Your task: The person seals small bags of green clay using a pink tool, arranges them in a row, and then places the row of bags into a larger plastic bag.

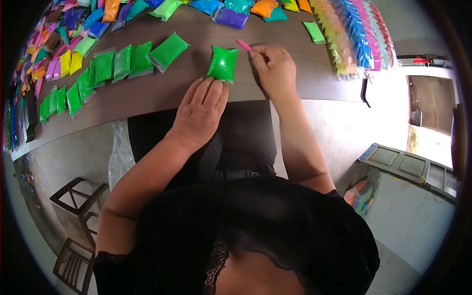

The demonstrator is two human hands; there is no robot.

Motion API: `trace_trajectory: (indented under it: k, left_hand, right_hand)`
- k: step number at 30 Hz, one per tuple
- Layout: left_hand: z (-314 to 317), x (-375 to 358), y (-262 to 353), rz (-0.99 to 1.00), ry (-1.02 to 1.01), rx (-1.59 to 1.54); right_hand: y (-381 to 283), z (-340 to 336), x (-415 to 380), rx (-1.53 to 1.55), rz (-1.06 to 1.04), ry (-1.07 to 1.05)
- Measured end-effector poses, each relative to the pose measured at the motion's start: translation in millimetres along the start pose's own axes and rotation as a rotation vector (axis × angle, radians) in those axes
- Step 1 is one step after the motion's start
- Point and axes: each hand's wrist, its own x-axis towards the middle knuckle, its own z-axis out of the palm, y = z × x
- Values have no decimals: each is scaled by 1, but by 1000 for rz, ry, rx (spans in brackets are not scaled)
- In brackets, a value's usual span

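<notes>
A shiny green packet [222, 64] lies on the brown table [196, 30] in front of me. The fingers of my left hand [200, 105] rest at its lower edge, fairly close together, pressing on or touching it. To the right of the packet, my right hand [274, 66] is closed round a thin pink pointed tool [244, 45], whose tip points up and left. More green packets [169, 50] lie in a row to the left of my left hand.
Piles of coloured packets [231, 17] line the far edge and left side. Rows of packets [351, 37] stand at the right, near a lone light green packet [314, 32]. A wooden chair [78, 196] stands below left, a grey cabinet [408, 196] below right.
</notes>
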Motion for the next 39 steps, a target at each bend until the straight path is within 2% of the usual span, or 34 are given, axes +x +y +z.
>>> trace_trajectory:
  k: [2, 3, 5, 9, 12, 15, 18, 22, 25, 28, 31, 33, 39]
  left_hand:
    - [1, -2, -1, -16, -42, -25]
    - [1, -2, -2, -25, -34, -16]
    - [0, -3, 0, -40, -55, -56]
    - [1, -3, 1, -39, -37, -50]
    - [-2, -2, 1, -41, -42, -54]
    - [-1, -2, 0, -26, -45, -53]
    - [0, -2, -1, -34, -47, -53]
    - [1, -4, 0, -38, -41, -52]
    - [0, -3, 1, -31, -56, -51]
    - [-1, -4, 0, -23, -74, -51]
    - [3, -4, -2, -23, -47, -46]
    - [3, -5, 0, -26, -25, -44]
    - [-1, -3, -1, -30, -64, -39]
  right_hand:
    - [-8, -10, 3, 118, 122, -26]
    - [-11, -12, 3, 121, 107, -29]
    - [-16, -13, 1, 133, -317, -104]
    - [-21, -7, 0, 14, -359, -157]
    - [-22, -5, 16, -72, -276, -241]
    - [-10, 5, 35, -182, -277, -179]
    - [-5, -8, 47, -41, -182, -174]
    - [-20, -11, 34, 87, -306, -286]
    - [-23, -9, 32, 33, -333, -344]
    - [-22, -7, 42, -129, -296, -274]
    - [-28, -10, 47, -122, -287, -338]
    - [-32, -11, 45, -137, -382, -414]
    - [-30, -12, 56, -144, -343, -324]
